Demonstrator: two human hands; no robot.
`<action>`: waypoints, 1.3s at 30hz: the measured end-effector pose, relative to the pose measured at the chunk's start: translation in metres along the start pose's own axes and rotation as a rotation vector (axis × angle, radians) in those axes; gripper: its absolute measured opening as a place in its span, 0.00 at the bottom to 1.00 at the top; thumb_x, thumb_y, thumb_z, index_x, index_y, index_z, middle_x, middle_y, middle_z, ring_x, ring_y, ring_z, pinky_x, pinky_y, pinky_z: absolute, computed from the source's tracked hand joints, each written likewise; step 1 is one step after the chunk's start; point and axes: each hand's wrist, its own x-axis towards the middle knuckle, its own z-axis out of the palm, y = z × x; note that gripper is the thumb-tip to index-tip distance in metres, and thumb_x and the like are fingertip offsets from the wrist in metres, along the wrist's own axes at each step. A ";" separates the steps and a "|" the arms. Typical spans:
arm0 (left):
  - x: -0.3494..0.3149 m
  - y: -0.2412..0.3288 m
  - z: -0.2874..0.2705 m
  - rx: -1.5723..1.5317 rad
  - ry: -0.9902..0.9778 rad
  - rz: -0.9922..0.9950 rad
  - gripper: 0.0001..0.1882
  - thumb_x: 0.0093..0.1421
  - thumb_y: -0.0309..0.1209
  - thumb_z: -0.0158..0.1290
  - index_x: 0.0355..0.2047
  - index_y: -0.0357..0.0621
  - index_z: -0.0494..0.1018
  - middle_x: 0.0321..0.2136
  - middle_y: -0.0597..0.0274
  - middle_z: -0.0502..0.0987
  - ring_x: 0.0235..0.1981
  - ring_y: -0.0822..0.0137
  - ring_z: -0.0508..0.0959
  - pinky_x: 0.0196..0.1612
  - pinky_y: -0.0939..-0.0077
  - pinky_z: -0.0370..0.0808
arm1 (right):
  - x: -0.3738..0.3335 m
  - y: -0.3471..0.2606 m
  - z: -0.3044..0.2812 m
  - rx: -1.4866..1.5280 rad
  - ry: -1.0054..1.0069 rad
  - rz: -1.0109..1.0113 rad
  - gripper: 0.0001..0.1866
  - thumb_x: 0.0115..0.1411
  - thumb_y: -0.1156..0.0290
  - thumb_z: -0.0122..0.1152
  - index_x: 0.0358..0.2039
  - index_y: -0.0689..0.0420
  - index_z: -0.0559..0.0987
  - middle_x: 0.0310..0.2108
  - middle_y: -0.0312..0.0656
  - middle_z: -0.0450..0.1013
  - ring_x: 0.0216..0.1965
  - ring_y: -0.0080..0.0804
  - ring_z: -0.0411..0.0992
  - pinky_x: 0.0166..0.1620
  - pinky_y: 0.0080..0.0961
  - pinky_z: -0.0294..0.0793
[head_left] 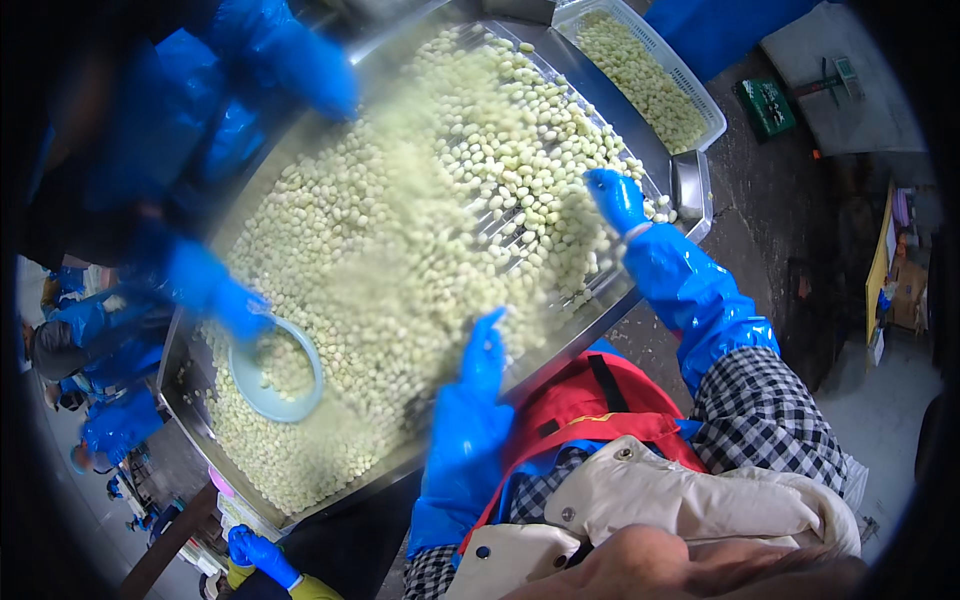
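Many pale green, oval, bean-like pieces cover a wide metal tray with a slotted bottom. My left hand, in a blue glove, reaches over the tray's near edge and touches the pieces, at least one finger stretched out. My right hand, also gloved in blue, rests at the right end of the pieces, fingers slightly bent and nothing visible in them. Opposite, a co-worker's blurred blue-gloved hand is at the rim of a light blue round bowl among the pieces. A pale blur crosses the tray's middle.
A white plastic basket of similar pieces stands beyond the tray's right end. Another blue-gloved hand is at the far edge. A person's clasped blue gloves show at the lower left. A green package lies at the upper right.
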 end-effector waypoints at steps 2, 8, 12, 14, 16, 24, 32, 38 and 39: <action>0.000 -0.004 0.003 0.085 0.044 0.016 0.22 0.68 0.38 0.47 0.59 0.42 0.67 0.22 0.77 0.59 0.18 0.82 0.55 0.17 0.87 0.50 | 0.012 0.012 0.002 -0.211 -0.123 0.006 0.10 0.56 0.62 0.62 0.37 0.50 0.83 0.33 0.46 0.78 0.36 0.46 0.77 0.39 0.37 0.76; 0.003 -0.004 0.027 0.097 0.056 -0.020 0.20 0.66 0.34 0.48 0.57 0.44 0.70 0.24 0.78 0.61 0.19 0.82 0.56 0.18 0.87 0.51 | 0.011 0.011 0.034 -0.474 -0.259 -0.004 0.10 0.53 0.67 0.61 0.35 0.54 0.82 0.33 0.48 0.78 0.37 0.47 0.78 0.38 0.40 0.77; 0.010 0.002 0.044 0.175 0.030 -0.084 0.19 0.66 0.33 0.47 0.57 0.46 0.70 0.26 0.77 0.63 0.21 0.83 0.58 0.20 0.88 0.53 | 0.021 -0.005 0.036 -0.557 -0.186 -0.002 0.12 0.51 0.71 0.59 0.37 0.55 0.81 0.34 0.49 0.79 0.37 0.49 0.78 0.39 0.42 0.77; 0.015 0.002 0.052 0.148 0.031 -0.122 0.19 0.66 0.32 0.47 0.56 0.46 0.71 0.28 0.74 0.66 0.23 0.82 0.62 0.23 0.89 0.57 | 0.018 -0.023 0.024 -0.527 -0.215 0.123 0.13 0.51 0.69 0.58 0.38 0.54 0.81 0.37 0.49 0.79 0.39 0.48 0.78 0.43 0.43 0.76; 0.022 -0.001 0.058 0.087 0.014 -0.107 0.20 0.66 0.31 0.48 0.58 0.47 0.70 0.35 0.67 0.73 0.29 0.79 0.69 0.30 0.88 0.66 | 0.000 -0.048 0.009 -0.407 -0.383 0.174 0.14 0.51 0.64 0.60 0.38 0.53 0.82 0.38 0.48 0.79 0.41 0.47 0.77 0.45 0.42 0.74; 0.052 -0.004 0.061 -0.320 -0.160 -0.157 0.22 0.67 0.27 0.45 0.62 0.47 0.63 0.38 0.68 0.73 0.20 0.83 0.63 0.16 0.93 0.57 | -0.027 -0.060 0.013 -0.005 -0.340 -0.036 0.16 0.56 0.56 0.63 0.39 0.51 0.82 0.38 0.45 0.78 0.38 0.46 0.77 0.42 0.39 0.75; 0.039 0.006 0.050 -0.201 -0.123 -0.180 0.24 0.67 0.26 0.45 0.63 0.48 0.62 0.32 0.72 0.66 0.19 0.84 0.59 0.16 0.93 0.54 | 0.085 0.011 0.065 -0.435 -0.209 -0.065 0.07 0.53 0.67 0.60 0.30 0.51 0.84 0.32 0.45 0.79 0.33 0.47 0.78 0.35 0.41 0.76; 0.027 0.013 0.075 -0.199 -0.086 -0.039 0.21 0.68 0.33 0.47 0.60 0.45 0.64 0.40 0.65 0.72 0.30 0.78 0.71 0.25 0.91 0.67 | 0.025 -0.074 0.024 -0.317 -0.430 -0.063 0.10 0.53 0.62 0.61 0.33 0.50 0.83 0.35 0.44 0.79 0.38 0.43 0.78 0.41 0.39 0.76; 0.029 0.011 0.078 -0.179 0.008 -0.010 0.21 0.68 0.34 0.47 0.60 0.45 0.65 0.42 0.64 0.72 0.33 0.77 0.72 0.27 0.91 0.69 | -0.002 -0.087 0.019 -0.274 -0.517 -0.127 0.13 0.53 0.59 0.62 0.37 0.49 0.83 0.37 0.44 0.79 0.40 0.43 0.78 0.44 0.38 0.76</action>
